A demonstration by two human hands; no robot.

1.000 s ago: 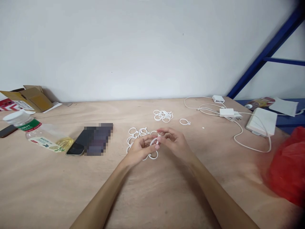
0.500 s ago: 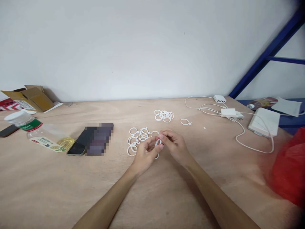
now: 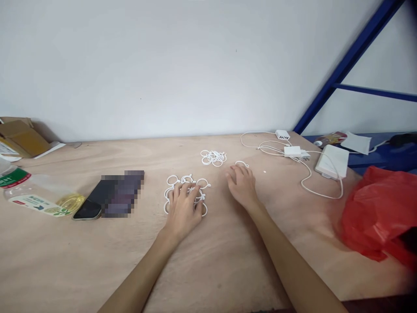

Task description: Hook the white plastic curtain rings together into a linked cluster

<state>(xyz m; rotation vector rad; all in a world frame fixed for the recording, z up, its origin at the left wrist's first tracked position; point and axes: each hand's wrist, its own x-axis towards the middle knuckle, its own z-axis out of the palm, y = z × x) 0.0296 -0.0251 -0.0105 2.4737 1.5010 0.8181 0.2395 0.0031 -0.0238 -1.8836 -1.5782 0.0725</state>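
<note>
Several white plastic rings with small eyelets, like curtain rings (image 3: 202,182), lie in a group on the wooden table. Over this group rests my left hand (image 3: 185,205), palm down, its fingers spread across the rings and hiding some of them. To the right, my right hand (image 3: 243,184) hovers low with its fingers apart and nothing visible in them. Just beyond its fingertips is a single white ring (image 3: 241,163), partly covered by the hand. A tangled pile of similar rings (image 3: 213,158) sits farther back, between the two hands.
Left of the rings are a phone (image 3: 87,208) and a clear bottle (image 3: 39,202) lying on its side. An opened cardboard box (image 3: 22,138) stands at the back left. White chargers and cables (image 3: 292,151), a white box (image 3: 332,161) and a red plastic bag (image 3: 378,213) occupy the right.
My hands have parted and the white ring between them has been let go. The left now lies over the group; the right has reached towards the single ring. The view has shifted right.
</note>
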